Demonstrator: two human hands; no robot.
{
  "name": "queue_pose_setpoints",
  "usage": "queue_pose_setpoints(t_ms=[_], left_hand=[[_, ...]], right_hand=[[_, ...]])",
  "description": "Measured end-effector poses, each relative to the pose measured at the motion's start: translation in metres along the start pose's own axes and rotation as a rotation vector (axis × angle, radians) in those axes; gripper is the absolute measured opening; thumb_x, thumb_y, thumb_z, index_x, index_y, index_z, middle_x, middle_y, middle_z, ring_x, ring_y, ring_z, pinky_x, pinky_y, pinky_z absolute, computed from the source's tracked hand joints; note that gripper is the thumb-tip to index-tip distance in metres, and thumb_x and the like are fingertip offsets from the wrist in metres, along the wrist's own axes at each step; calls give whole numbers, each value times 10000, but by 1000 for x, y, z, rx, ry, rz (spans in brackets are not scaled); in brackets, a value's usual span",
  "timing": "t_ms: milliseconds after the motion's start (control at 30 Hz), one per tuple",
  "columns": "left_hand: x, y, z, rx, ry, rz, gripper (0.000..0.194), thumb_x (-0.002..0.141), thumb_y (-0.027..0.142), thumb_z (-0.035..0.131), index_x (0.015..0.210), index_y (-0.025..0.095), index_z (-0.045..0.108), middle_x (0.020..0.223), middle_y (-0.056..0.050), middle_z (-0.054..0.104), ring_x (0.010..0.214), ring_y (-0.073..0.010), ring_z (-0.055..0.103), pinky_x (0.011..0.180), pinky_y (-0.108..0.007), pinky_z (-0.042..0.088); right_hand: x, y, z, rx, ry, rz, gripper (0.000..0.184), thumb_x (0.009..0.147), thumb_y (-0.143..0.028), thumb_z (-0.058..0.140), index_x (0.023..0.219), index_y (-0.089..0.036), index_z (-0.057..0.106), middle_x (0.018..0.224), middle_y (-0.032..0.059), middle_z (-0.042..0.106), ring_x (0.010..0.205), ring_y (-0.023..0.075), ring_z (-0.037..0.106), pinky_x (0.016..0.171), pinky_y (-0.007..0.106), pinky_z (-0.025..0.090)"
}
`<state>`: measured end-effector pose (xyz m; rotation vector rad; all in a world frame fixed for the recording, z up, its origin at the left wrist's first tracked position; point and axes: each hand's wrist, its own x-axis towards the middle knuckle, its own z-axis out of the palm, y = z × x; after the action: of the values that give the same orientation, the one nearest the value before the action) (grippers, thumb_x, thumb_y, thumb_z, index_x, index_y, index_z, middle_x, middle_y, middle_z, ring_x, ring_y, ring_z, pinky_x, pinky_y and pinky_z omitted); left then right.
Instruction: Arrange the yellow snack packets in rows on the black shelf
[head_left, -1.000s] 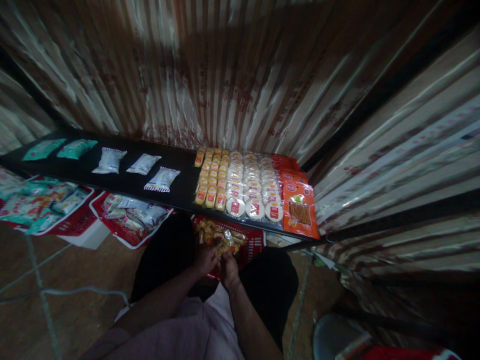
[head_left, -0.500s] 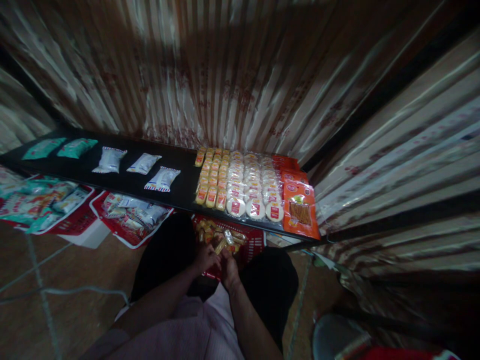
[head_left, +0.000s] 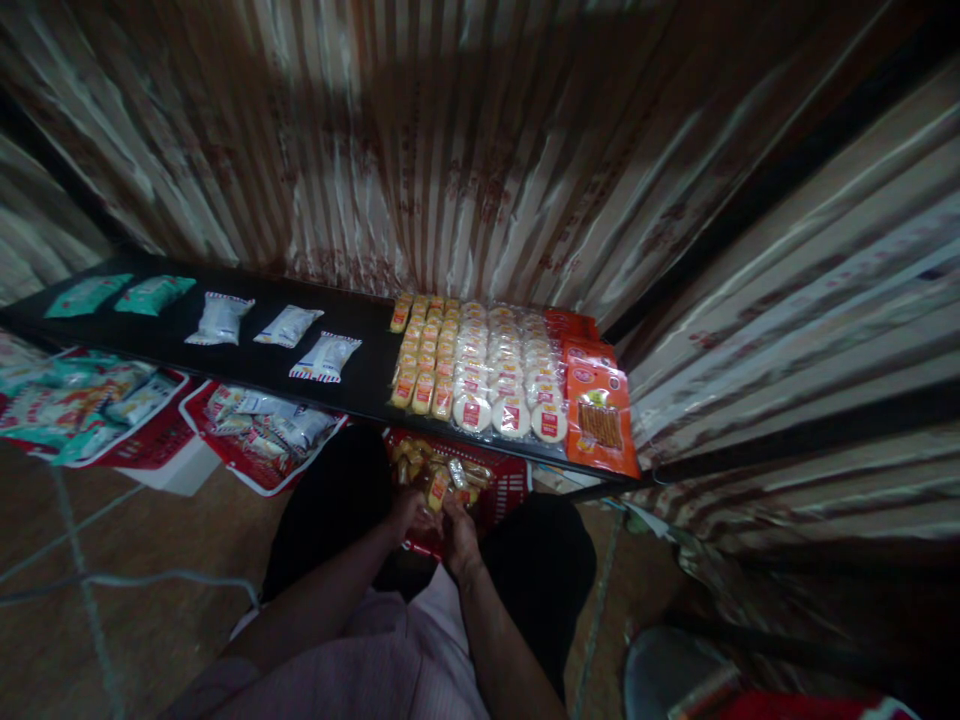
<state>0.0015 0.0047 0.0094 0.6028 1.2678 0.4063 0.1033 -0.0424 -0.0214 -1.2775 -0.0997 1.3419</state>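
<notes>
My left hand (head_left: 409, 516) and my right hand (head_left: 459, 530) meet over the near edge of a red basket (head_left: 504, 487) on my lap, under the black shelf (head_left: 247, 355). Both are closed around small yellow-orange snack packets (head_left: 437, 490) that stick up between them. More such packets lie in the basket. On the shelf above, rows of the same yellow packets (head_left: 424, 352) stand beside rows of round white cakes (head_left: 504, 370) and orange packets (head_left: 598, 415).
White sachets (head_left: 285, 327) and teal packets (head_left: 120, 296) lie along the shelf's left part. Two more red baskets (head_left: 259, 432) of mixed packets sit on the floor at the left. Striped curtains hang behind and to the right. A cable crosses the floor.
My hands have stayed at the basket's edge. The yellow packets between them have been raised slightly and turned more upright.
</notes>
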Motion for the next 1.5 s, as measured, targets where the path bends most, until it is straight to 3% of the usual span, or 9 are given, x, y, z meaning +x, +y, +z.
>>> queue_pose_setpoints(t_ms=[133, 300, 667, 867, 1067, 1167, 1367, 1500], left_hand=[[-3, 1, 0, 0, 0, -14, 208, 672, 158, 411, 600, 113, 601, 519, -43, 626, 505, -130, 596, 583, -236, 485], [-2, 2, 2, 11, 18, -19, 188, 688, 153, 414, 597, 134, 578, 494, -20, 610, 482, -117, 583, 579, -228, 480], [0, 1, 2, 39, 46, 16, 189, 747, 143, 408, 611, 154, 539, 508, 8, 595, 479, -108, 581, 584, -231, 471], [4, -2, 3, 49, 56, 14, 198, 748, 126, 417, 594, 145, 541, 480, 11, 568, 456, -103, 561, 573, -228, 465], [3, 0, 4, 31, 100, 42, 60, 727, 216, 549, 708, 159, 546, 481, 48, 551, 441, -97, 536, 548, -224, 453], [2, 1, 5, 24, 115, 78, 82, 715, 213, 583, 688, 164, 524, 502, 55, 546, 434, -77, 518, 530, -204, 430], [3, 1, 6, 3, 188, 160, 128, 742, 88, 492, 692, 187, 429, 530, 89, 475, 425, -44, 460, 488, -165, 395], [2, 6, 5, 0, 175, 174, 145, 715, 160, 563, 658, 187, 432, 565, 71, 495, 515, -67, 514, 512, -172, 422]], right_hand=[[-1, -3, 1, 54, 4, 84, 409, 519, -357, 799, 836, -183, 609, 630, -44, 646, 495, 87, 551, 441, 187, 415], [-2, -3, 0, 17, 4, 49, 383, 524, -376, 812, 787, -198, 597, 602, -39, 637, 524, 123, 584, 464, 220, 449], [-3, -4, 1, 34, 62, 40, 390, 501, -358, 828, 804, -220, 624, 673, -47, 662, 580, 100, 593, 513, 202, 459], [-3, -4, 2, 46, 39, 40, 390, 484, -361, 841, 766, -209, 618, 545, -73, 592, 461, 74, 519, 433, 186, 413], [-3, -3, 1, 51, 23, 17, 385, 504, -341, 836, 809, -223, 632, 670, -48, 657, 555, 92, 588, 495, 198, 475], [-4, -4, 2, 35, 42, -15, 379, 506, -335, 836, 808, -233, 632, 694, -47, 663, 596, 103, 608, 528, 206, 494], [-12, -6, 7, -39, 11, -60, 395, 526, -395, 820, 832, -228, 634, 676, -34, 659, 621, 139, 627, 522, 235, 495], [-16, -8, 10, 14, 7, -46, 399, 526, -355, 831, 857, -221, 653, 787, -22, 694, 702, 123, 641, 612, 219, 506]])
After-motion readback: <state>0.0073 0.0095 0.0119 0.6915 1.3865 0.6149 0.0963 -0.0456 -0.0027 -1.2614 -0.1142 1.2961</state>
